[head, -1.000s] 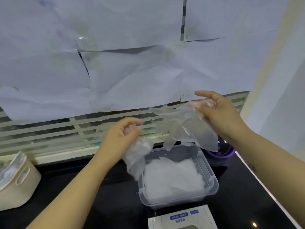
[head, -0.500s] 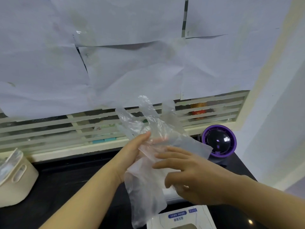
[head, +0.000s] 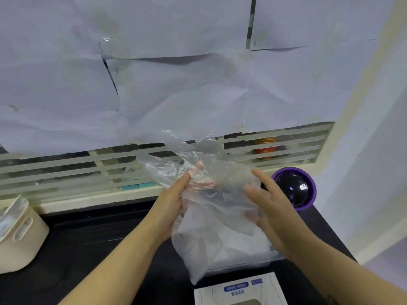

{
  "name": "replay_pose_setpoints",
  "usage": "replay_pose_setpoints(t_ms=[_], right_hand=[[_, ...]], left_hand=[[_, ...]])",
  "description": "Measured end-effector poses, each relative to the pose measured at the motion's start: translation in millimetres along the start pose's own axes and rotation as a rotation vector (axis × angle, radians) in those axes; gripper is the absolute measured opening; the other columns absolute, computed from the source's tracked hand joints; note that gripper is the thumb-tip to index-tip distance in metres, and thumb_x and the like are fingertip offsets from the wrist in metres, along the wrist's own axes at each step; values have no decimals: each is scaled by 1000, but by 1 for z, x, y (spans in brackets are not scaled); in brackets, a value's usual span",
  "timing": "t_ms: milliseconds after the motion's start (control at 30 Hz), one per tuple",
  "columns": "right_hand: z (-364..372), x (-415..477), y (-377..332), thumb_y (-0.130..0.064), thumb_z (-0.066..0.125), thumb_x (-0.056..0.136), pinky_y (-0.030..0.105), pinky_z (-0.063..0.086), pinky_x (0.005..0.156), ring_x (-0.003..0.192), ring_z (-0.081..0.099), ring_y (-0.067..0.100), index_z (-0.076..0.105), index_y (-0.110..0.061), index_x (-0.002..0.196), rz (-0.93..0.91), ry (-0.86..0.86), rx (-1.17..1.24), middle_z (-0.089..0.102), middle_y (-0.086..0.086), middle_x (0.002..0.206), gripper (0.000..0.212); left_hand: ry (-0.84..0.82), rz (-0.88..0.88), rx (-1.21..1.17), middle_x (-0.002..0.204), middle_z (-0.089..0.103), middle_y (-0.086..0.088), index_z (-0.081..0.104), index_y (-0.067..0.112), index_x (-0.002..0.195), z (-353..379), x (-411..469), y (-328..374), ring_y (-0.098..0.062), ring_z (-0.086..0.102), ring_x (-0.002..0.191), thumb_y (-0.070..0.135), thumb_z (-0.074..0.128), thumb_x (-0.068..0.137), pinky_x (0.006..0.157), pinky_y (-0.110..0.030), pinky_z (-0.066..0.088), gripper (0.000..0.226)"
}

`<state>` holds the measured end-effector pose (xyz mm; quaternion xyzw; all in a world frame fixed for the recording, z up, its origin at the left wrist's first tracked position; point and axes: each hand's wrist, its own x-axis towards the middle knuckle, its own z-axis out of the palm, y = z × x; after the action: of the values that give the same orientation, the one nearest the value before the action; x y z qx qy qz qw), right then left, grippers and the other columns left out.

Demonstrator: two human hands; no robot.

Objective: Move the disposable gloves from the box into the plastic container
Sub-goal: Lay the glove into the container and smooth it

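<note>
Pinching a glove [head: 209,194] in the left hand [head: 169,203], thumb on top, other fingers behind the film. Resting the right hand [head: 271,208] flat on its right side, fingers straight, not gripping. Holding it up over the container [head: 253,264] at the worktop's [head: 99,249] front right, with a white pile [head: 246,245] inside. Also spotted: box [head: 240,291] at the front edge, purple gadget [head: 293,188] back right, basket [head: 24,236] at the left edge.

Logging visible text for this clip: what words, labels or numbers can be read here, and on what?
Glove box: white characters on two blue labels, too blurred to read.
Red can behind the slats: marking too blurred.
Paper sheet: tiny edge print, too small.
No text can be quoted.
</note>
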<state>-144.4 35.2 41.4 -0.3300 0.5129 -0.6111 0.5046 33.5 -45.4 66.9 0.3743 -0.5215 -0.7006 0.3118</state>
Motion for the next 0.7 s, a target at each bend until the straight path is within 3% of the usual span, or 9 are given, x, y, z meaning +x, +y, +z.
replay_pose_setpoints(t_ms=[67, 133, 233, 300, 400, 467, 533, 600, 700], right_hand=[[3, 2, -1, -27, 73, 72, 36, 51, 93, 109, 63, 10, 48, -38, 132, -87, -7, -103, 64, -11, 121, 65], [4, 8, -9, -19, 72, 79, 30, 53, 91, 102, 63, 3, 60, -41, 115, -166, 31, -331, 65, -15, 116, 44], [6, 17, -30, -14, 67, 86, 19, 55, 77, 84, 63, 0, 64, -45, 98, -214, -3, -538, 65, -26, 93, 34], [9, 21, -44, -15, 67, 87, 23, 57, 74, 79, 61, 5, 63, -46, 105, -261, -68, -660, 60, -30, 96, 36], [9, 27, -65, -8, 67, 87, 11, 48, 55, 55, 55, -5, 64, -35, 115, -312, -112, -743, 56, -36, 60, 40], [5, 30, -77, -7, 69, 85, 15, 50, 56, 53, 61, 3, 66, -33, 113, -318, -93, -791, 59, -35, 58, 39], [-1, 34, -83, -7, 70, 83, 24, 55, 72, 73, 69, 11, 67, -37, 111, -312, -82, -803, 67, -33, 78, 41], [-7, 38, -84, -7, 70, 83, 10, 46, 72, 74, 64, -5, 66, -40, 110, -307, -99, -826, 66, -34, 87, 43], [-10, 39, -81, -6, 68, 85, 6, 33, 51, 44, 42, 0, 63, -38, 114, -270, -146, -838, 55, -30, 52, 44]], left_hand=[[-40, 14, 32, 56, 68, 13, 63, 20, 83, -3, 1, -2, 5, 63, 49, 31, 38, 103, 41, -8, 43, 34], [-56, 37, 58, 73, 74, 10, 66, 23, 102, -6, 5, -4, 4, 68, 63, 35, 37, 102, 49, -8, 46, 31], [-113, 54, 145, 106, 74, 3, 64, 25, 124, -12, 13, -9, -8, 70, 96, 37, 52, 98, 79, -20, 53, 31], [-146, 17, 178, 110, 73, 0, 66, 22, 122, -16, 16, -14, -15, 69, 102, 22, 62, 93, 86, -26, 54, 29], [-118, -52, 210, 90, 76, -3, 70, 10, 106, -17, 17, -16, -15, 72, 81, 7, 65, 87, 69, -20, 54, 20], [-147, -65, 247, 82, 73, 0, 71, 9, 96, -23, 19, -20, -10, 68, 74, 2, 64, 87, 67, -18, 51, 14], [-187, -81, 314, 83, 72, 0, 71, 12, 90, -30, 18, -23, -11, 64, 77, 0, 64, 86, 74, -21, 51, 15], [-233, -114, 422, 92, 72, -6, 73, 15, 91, -36, 16, -27, -19, 63, 87, 3, 65, 88, 91, -32, 50, 14], [-276, -179, 462, 107, 73, 1, 73, 19, 103, -38, 13, -31, -18, 65, 103, 24, 59, 93, 102, -40, 47, 18]])
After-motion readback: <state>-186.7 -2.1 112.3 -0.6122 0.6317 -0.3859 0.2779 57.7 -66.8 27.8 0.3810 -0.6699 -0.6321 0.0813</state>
